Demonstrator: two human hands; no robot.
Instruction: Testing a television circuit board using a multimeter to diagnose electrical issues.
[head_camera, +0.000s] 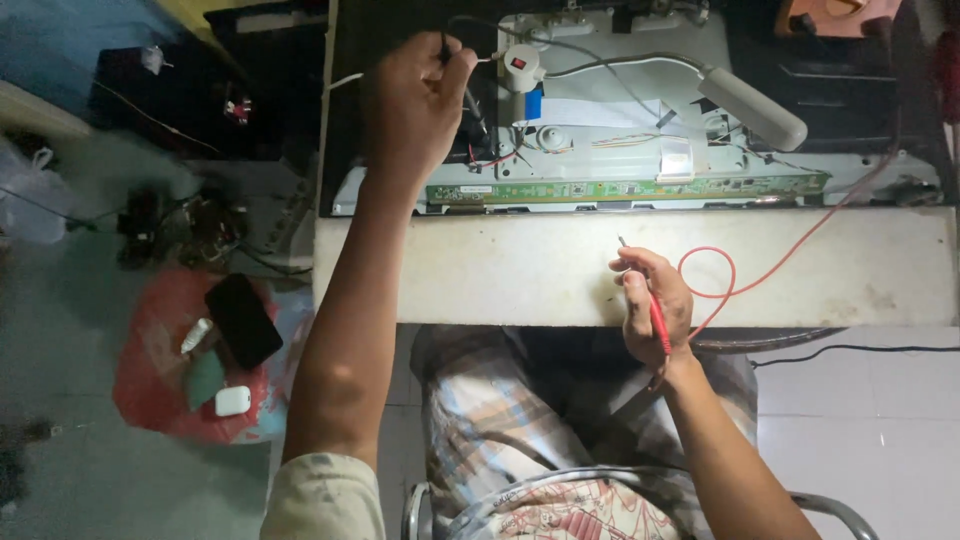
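My left hand reaches far forward over an opened flat panel chassis and pinches a thin black probe with a dark lead. My right hand rests near the front edge of the white bench and holds a red probe, its metal tip pointing up and left. A red wire loops from it across the bench toward the right. A long green circuit strip runs along the chassis front edge, below my left hand.
A white lamp arm with a round switch lies over the chassis. On the floor at left, a red bag carries a black phone and small white items. Tangled cables lie behind it. My lap and chair rim sit below.
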